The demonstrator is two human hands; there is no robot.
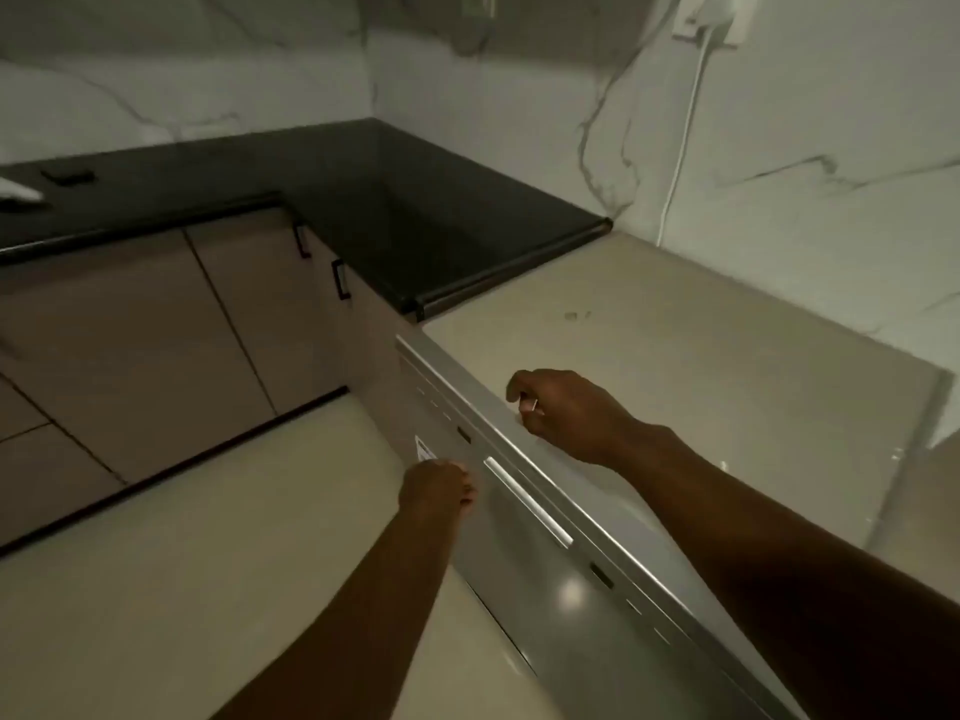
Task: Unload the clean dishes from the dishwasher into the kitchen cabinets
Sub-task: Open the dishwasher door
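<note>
The dishwasher sits shut under the beige surface; the left hand, fingers curled and empty, nears its handle; the right hand, loosely fisted, rests on its top edge, probably bracing for the pull.

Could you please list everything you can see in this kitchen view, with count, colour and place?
Dishwasher: one, silver, door shut, lower centre under the beige top.
Door handle: one, silver bar, on the dishwasher front.
Beige top: one, above the dishwasher, right of centre.
Black counter: one, L-shaped, in the corner at the back.
Base cabinets: several brown doors, two black handles showing, left.
Wall socket with cable: one, white, top right on the marble wall.
Small dark item: one, black, far left on the counter; cannot tell what.
Left hand: fingers curled, against the dishwasher front beside the handle.
Right hand: loosely closed, resting on the dishwasher's top edge.
</note>
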